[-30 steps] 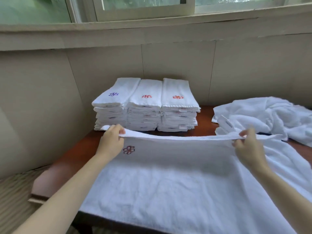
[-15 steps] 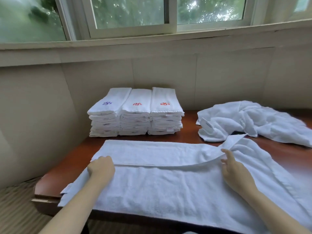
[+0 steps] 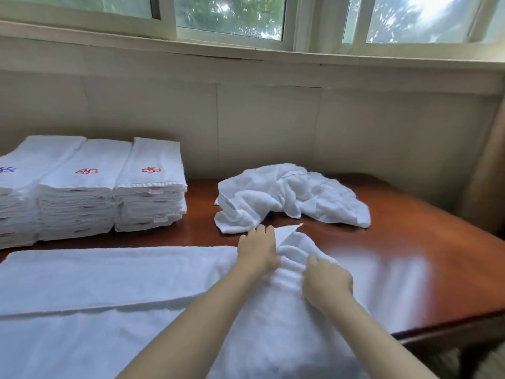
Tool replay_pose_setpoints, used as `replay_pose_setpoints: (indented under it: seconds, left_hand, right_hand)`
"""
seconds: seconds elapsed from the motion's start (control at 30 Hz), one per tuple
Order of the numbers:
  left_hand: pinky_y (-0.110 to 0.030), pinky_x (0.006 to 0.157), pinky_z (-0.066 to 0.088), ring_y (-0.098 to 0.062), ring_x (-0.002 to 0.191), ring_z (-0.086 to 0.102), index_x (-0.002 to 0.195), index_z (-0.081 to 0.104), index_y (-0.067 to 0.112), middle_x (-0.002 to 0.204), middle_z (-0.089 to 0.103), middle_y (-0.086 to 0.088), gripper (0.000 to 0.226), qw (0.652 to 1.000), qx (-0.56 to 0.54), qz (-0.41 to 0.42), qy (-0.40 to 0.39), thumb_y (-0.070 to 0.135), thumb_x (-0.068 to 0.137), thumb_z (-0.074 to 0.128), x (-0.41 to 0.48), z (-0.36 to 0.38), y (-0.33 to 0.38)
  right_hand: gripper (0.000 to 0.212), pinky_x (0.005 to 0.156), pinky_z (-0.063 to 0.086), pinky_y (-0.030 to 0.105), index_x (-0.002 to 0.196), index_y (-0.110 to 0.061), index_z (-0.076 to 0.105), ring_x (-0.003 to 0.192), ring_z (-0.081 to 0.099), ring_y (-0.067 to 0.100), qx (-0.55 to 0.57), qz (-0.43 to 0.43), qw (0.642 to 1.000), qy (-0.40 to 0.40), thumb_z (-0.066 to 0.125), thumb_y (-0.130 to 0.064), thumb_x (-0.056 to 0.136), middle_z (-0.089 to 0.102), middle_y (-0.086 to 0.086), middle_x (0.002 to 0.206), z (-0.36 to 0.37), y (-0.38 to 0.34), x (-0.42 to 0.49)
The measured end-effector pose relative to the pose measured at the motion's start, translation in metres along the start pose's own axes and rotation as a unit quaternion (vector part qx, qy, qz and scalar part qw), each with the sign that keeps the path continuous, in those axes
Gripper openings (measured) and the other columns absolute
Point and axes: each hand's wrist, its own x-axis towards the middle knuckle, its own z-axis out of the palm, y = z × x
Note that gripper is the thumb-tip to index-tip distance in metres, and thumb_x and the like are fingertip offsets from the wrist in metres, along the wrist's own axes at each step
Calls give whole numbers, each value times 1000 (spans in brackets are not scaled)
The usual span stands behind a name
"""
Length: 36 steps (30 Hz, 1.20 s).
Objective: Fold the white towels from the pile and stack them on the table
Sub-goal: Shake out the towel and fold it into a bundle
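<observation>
A large white towel (image 3: pixel 109 280) lies spread across the near part of the brown table (image 3: pixel 410 242), its far edge folded toward me. Both hands are at its bunched right end. My left hand (image 3: pixel 257 250) presses flat on the towel beside a raised corner. My right hand (image 3: pixel 325 280) grips the wrinkled cloth just right of it. Behind them lies the loose pile of white towels (image 3: pixel 295 198). Three stacks of folded towels (image 3: pixel 93 192) with red and blue emblems stand at the back left.
A beige wall runs behind the table under a window sill (image 3: pixel 246 53). The table's right edge (image 3: pixel 451 321) drops off near my right forearm. A wooden post (image 3: pixel 489 170) stands at the far right.
The towel's far edge has been folded over toward me. My left hand has crossed from the towel's left end to its right end, beside my right hand. The view has swung right.
</observation>
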Motion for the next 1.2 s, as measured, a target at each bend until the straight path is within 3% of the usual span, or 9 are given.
replay_pose_setpoints:
  seconds: [0.23,0.33,0.4,0.5,0.6,0.7,0.9,1.07,1.2]
  left_hand:
    - [-34,75,39,-34,108,58,107,59,11,114,61,-12,22,999,-21,-20,32,12,90,45,43,10,26]
    - [-36,69,38,-32,91,60,83,62,11,95,67,-13,22,979,-193,36,63,21,96,48,40,-8,23]
    - [-35,69,40,-21,80,61,80,66,18,83,69,-5,26,934,-327,109,94,25,99,50,28,-19,20]
    - [-25,94,43,-7,111,56,127,60,32,123,64,10,31,934,-257,243,-45,33,100,45,1,-23,18]
    - [-20,108,22,-2,137,27,142,36,44,153,32,11,43,939,-162,258,-160,47,99,39,-20,-10,5]
    - [-33,116,14,-12,145,15,148,26,41,160,12,4,50,968,-94,186,-139,52,99,31,-31,-3,-17]
    - [-45,118,1,-14,148,-1,152,13,36,162,-1,2,56,991,-21,-6,-131,55,99,19,-46,23,-60]
    - [-44,118,1,-12,148,2,151,14,40,161,2,5,59,993,-25,-18,-110,61,96,19,-47,27,-60]
    - [-45,118,4,-14,147,7,149,18,41,161,8,4,59,995,-24,-42,-84,63,95,21,-49,29,-51]
  right_hand:
    - [13,51,39,23,70,-14,51,69,54,22,233,79,965,-88,42,-10,79,59,5,80,-4,18,46]
    - [21,51,34,24,92,-12,58,70,48,21,391,80,916,-24,42,-15,79,59,10,90,-2,25,67]
    - [31,62,44,26,119,-7,54,78,51,22,630,162,760,-17,45,-9,89,56,11,96,-6,28,82]
    - [17,70,51,31,89,-6,55,77,54,19,887,246,382,-82,39,-13,91,53,5,87,-12,50,85]
    - [55,91,44,48,123,7,46,103,58,36,932,273,215,-106,27,-39,100,58,21,116,-7,83,75]
    - [58,78,49,47,143,-14,33,98,60,38,904,240,328,-134,48,-39,93,53,21,126,-9,97,63]
    - [43,68,38,29,122,-13,49,98,54,19,534,171,825,-68,65,-24,83,56,4,116,-13,68,61]
    - [22,66,30,25,71,-19,47,90,56,24,382,158,910,13,50,-35,85,56,-5,72,2,56,58]
    - [30,102,29,53,82,-24,52,84,53,20,295,167,941,-9,57,-53,76,60,-10,82,1,39,72]
